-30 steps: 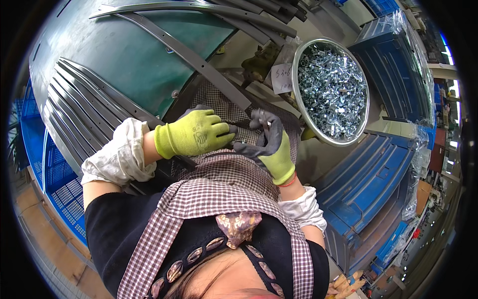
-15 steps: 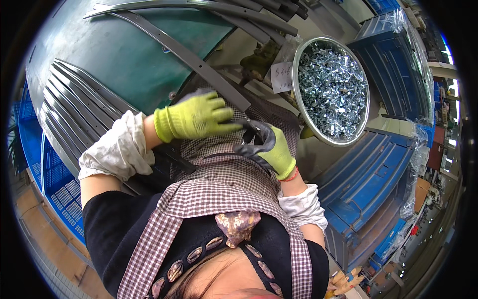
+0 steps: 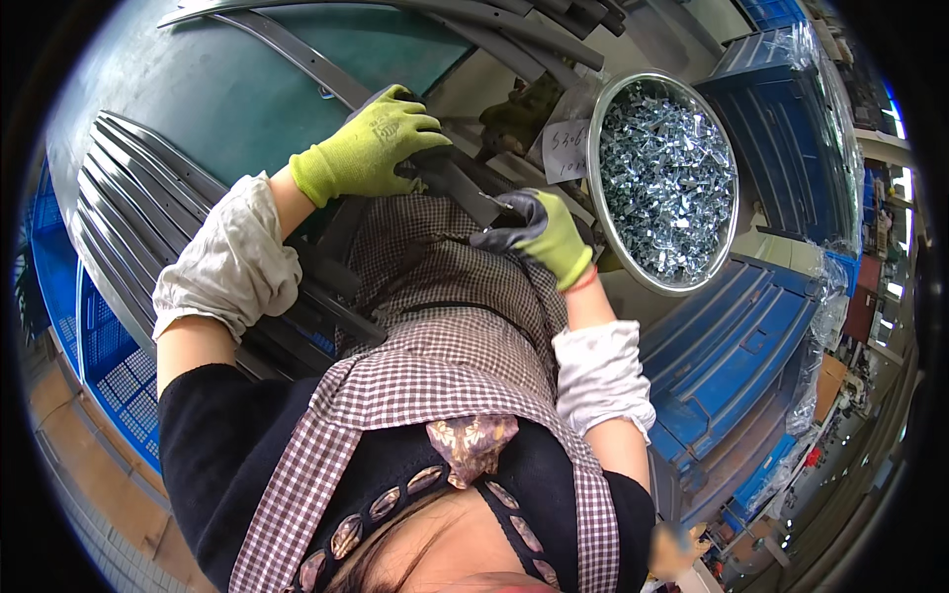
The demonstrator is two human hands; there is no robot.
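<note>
My left hand (image 3: 368, 148), in a yellow-green glove with dark palm, grips a long dark metal strip (image 3: 306, 57) that slants down toward my front. At that strip's lower end, my right hand (image 3: 542, 235), gloved alike, is closed around a small silvery piece, partly hidden by my fingers. A round steel bowl (image 3: 730, 222) heaped with shiny small metal clips (image 3: 662, 178) stands right of my hands. Below them is my checked apron (image 3: 425, 366).
More dark strips lie stacked at left (image 3: 138, 208) and top centre on a green-topped table (image 3: 227, 99). A blue perforated crate (image 3: 114, 395) sits below left. A paper tag (image 3: 561, 143) lies beside the bowl. Blue containers (image 3: 722, 346) stand at right.
My left hand has moved up and forward onto the slanting strip and closed on it. My right hand has shifted toward the strip's end, slightly up and right.
</note>
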